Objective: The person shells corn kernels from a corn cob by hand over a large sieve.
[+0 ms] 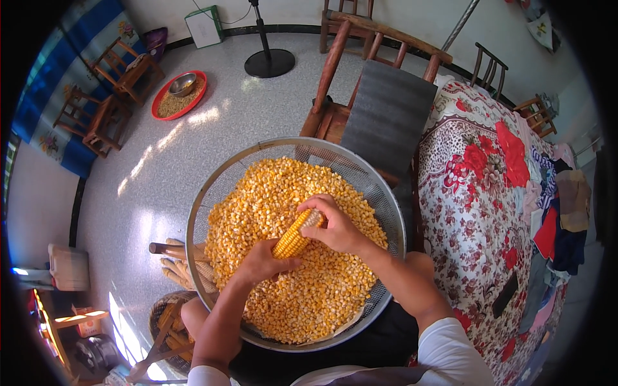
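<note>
A cob of yellow corn point(291, 240) is held slanting above a heap of loose corn kernels point(270, 193). My left hand point(267, 262) grips its lower end, thumb lying along the side. Around the upper end, where a pale patch of bare cob shows, my right hand point(333, 224) is closed with its thumb and fingers on opposite sides. The kernels fill most of a large round metal sieve point(199, 202) with a mesh wall, which rests over my lap. Part of the cob is hidden by my fingers.
Left of the sieve, stripped cobs point(176, 272) lie on the floor beside a wicker basket point(161, 309). A wooden chair point(333, 67) bearing a dark board point(386, 116) stands ahead. To the right is a bed with a floral cover point(449, 231). A red tray point(154, 108) sits farther off.
</note>
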